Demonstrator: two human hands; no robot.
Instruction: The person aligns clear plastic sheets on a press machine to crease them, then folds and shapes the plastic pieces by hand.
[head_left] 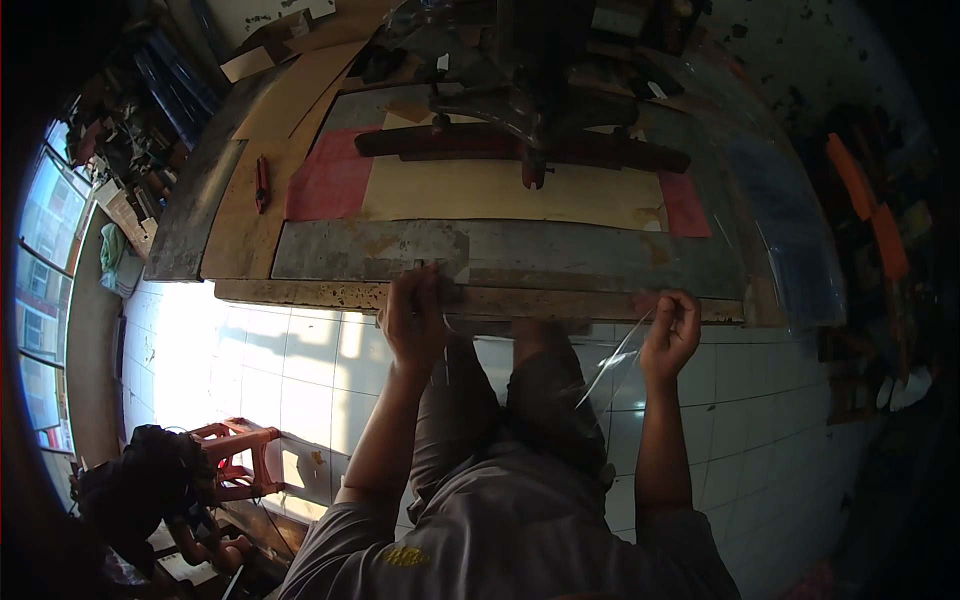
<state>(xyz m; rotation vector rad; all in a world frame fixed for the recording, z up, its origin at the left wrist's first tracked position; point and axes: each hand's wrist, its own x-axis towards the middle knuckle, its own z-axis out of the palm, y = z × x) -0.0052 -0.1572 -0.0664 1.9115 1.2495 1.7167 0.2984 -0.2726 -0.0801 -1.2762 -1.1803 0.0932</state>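
At the front edge of the worktable [340, 294], my left hand [413, 315] is closed on one side of a clear plastic sheet [612, 365]. My right hand [672, 335] pinches the sheet's other side, just in front of the same edge. The sheet hangs between both hands above my lap; its full outline is hard to see. Beyond my hands lies a pale yellow board [450, 195] over a red sheet [328, 178] on the grey plate. A dark metal press bar [600, 152] spans above the board.
A red cutter [262, 185] lies on brown cardboard at the left. Clear plastic sheets [785, 230] hang over the table's right end. A red stool [245, 458] and another person [150, 490] are at the lower left.
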